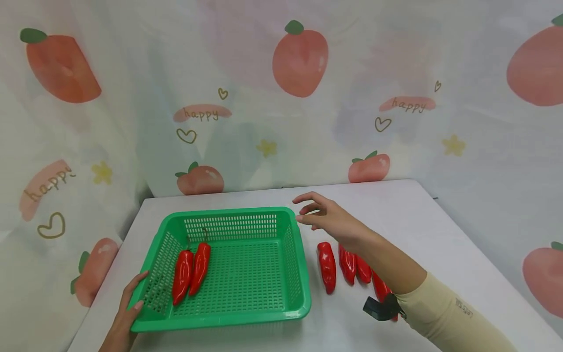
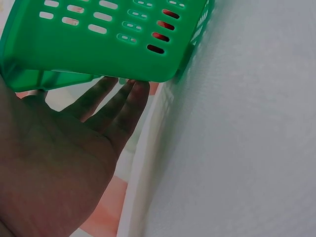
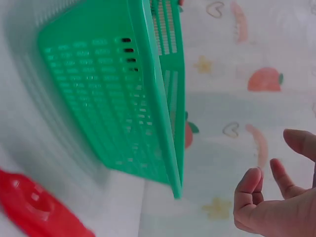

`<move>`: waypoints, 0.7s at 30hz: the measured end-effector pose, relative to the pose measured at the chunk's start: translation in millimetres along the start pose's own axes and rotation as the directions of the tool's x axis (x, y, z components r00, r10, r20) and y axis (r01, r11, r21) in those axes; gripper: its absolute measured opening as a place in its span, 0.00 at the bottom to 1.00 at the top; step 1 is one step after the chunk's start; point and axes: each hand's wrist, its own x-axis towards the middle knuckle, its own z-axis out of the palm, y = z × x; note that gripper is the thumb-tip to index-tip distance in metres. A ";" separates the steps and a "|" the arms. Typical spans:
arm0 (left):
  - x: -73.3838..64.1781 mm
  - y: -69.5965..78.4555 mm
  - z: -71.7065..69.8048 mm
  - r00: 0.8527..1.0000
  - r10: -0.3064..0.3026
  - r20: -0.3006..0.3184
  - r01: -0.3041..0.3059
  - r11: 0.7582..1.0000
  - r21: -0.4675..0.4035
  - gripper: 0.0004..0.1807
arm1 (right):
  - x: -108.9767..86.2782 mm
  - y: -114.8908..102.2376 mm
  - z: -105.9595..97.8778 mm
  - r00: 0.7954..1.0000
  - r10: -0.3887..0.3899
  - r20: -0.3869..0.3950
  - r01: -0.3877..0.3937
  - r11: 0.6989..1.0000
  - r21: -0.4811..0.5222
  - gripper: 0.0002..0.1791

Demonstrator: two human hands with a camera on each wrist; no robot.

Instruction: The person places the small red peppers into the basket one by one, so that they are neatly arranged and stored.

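A green plastic basket (image 1: 237, 320) with slotted walls stands on the white table. At its left front corner, my left hand (image 1: 124, 313) holds the rim; the left wrist view shows its fingers (image 2: 131, 111) reaching to the rim's edge. Two red chili peppers (image 1: 200, 269) lie side by side in the basket's left part. My right hand (image 1: 327, 217) hovers by the far right corner, fingers loosely bent and apart, with nothing in them. Beneath the right forearm, several more red peppers (image 1: 327, 268) lie on the table, partly hidden by the arm.
A white table (image 1: 378, 205) carries everything. Behind and beside it hangs a pale curtain (image 1: 246, 146) printed with fruit, hearts and stars. A black wrist device (image 1: 381, 308) sits at the right sleeve's cuff, over the peppers.
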 end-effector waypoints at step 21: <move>1.6 -8.8 -0.3 0.998 0.054 0.014 -0.054 0.998 -0.027 0.30 | -86.0 110.8 -75.0 0.957 0.215 -0.196 -0.227 0.973 -0.038 0.30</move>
